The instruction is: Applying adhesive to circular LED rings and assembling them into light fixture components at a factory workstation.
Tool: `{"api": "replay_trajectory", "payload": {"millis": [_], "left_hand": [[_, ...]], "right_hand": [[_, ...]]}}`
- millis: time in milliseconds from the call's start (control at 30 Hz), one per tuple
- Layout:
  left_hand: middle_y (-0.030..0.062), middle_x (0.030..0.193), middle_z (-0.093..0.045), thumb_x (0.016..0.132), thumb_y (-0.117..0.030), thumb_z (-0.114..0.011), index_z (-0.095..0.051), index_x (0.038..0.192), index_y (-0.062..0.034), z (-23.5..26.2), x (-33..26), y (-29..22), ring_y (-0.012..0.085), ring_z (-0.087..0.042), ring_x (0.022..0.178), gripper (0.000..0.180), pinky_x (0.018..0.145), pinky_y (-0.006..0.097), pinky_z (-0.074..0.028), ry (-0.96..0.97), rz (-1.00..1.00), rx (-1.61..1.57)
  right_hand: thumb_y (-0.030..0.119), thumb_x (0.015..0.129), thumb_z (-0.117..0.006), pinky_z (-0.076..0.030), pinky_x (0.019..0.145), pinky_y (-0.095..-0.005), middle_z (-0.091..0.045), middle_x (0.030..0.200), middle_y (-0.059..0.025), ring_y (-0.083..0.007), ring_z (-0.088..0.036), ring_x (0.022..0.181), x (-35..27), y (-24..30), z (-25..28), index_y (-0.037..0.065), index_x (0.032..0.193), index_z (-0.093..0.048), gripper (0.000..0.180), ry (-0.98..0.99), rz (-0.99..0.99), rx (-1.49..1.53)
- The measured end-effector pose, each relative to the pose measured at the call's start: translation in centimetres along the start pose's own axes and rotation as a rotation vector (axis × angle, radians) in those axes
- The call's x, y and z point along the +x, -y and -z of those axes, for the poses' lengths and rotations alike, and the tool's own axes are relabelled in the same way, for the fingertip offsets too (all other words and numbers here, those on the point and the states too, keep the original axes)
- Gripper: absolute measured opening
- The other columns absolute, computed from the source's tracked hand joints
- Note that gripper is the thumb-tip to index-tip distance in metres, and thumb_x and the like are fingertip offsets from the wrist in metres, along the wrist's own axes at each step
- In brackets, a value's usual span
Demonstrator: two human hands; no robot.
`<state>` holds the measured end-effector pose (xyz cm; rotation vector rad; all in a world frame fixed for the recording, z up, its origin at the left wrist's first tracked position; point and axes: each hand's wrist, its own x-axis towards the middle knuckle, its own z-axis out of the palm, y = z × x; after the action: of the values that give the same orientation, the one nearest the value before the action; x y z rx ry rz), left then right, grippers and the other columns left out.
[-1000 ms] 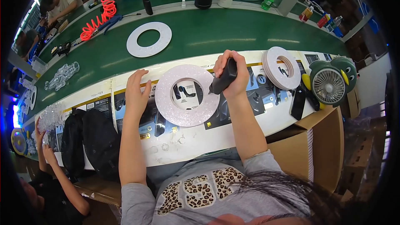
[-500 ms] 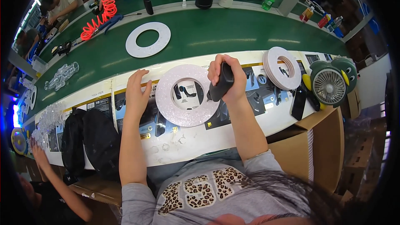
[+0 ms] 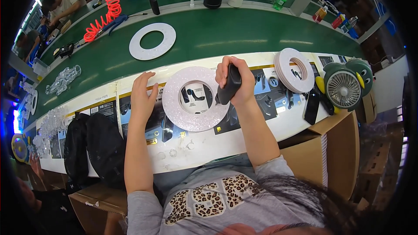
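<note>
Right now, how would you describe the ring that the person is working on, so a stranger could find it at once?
Look at the pale strip of printed sheets along the near edge of the green belt. The ring lies flat there, between the left hand and the right hand, which holds a black tool at its right edge. Unlike the plain ring on the belt and the stack to the right, it sparkles.

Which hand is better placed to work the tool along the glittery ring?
Right. The right hand grips the black tool at the white glittery ring; the left hand lies flat beside it.
</note>
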<state>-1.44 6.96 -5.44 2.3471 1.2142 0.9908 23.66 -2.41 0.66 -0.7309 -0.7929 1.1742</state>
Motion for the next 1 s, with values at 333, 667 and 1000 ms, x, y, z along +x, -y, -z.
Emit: {"api": "replay_trajectory", "payload": {"millis": [333,667,1000], "left_hand": [[0.0152,0.123,-0.056,0.088,-0.01,-0.06,-0.056,0.12,-0.0046,0.1,-0.1,0.8,0.0321,-0.05,0.119,0.033,0.101,0.037,-0.039,0.017,0.035,0.034],[0.019,0.125,-0.054,0.087,-0.012,-0.061,-0.055,0.121,-0.0039,-0.1,0.1,0.2,0.0353,-0.048,0.12,0.035,0.102,0.041,-0.038,0.022,0.08,0.007],[0.0166,0.124,-0.055,0.087,-0.011,-0.061,-0.053,0.123,-0.0024,-0.3,0.0,0.4,0.0328,-0.049,0.118,0.037,0.101,0.039,-0.039,0.012,0.063,-0.014]], "right_hand": [[0.028,0.093,-0.036,-0.036,0.055,-0.0261,-0.043,0.053,-0.005,-0.0138,-0.043,0.051,-0.9,2.7,-0.7,0.008,0.063,-0.041,0.036,-0.025,0.068,0.092],[0.028,0.093,-0.035,-0.036,0.055,-0.0261,-0.044,0.054,-0.0053,-0.0135,-0.043,0.052,-1.8,2.5,1.9,0.008,0.064,-0.041,0.035,-0.137,0.172,-0.027],[0.029,0.093,-0.035,-0.035,0.054,-0.0257,-0.043,0.052,-0.0051,-0.0132,-0.042,0.051,-1.7,1.7,2.6,0.008,0.064,-0.04,0.036,-0.134,0.182,-0.063]]}}
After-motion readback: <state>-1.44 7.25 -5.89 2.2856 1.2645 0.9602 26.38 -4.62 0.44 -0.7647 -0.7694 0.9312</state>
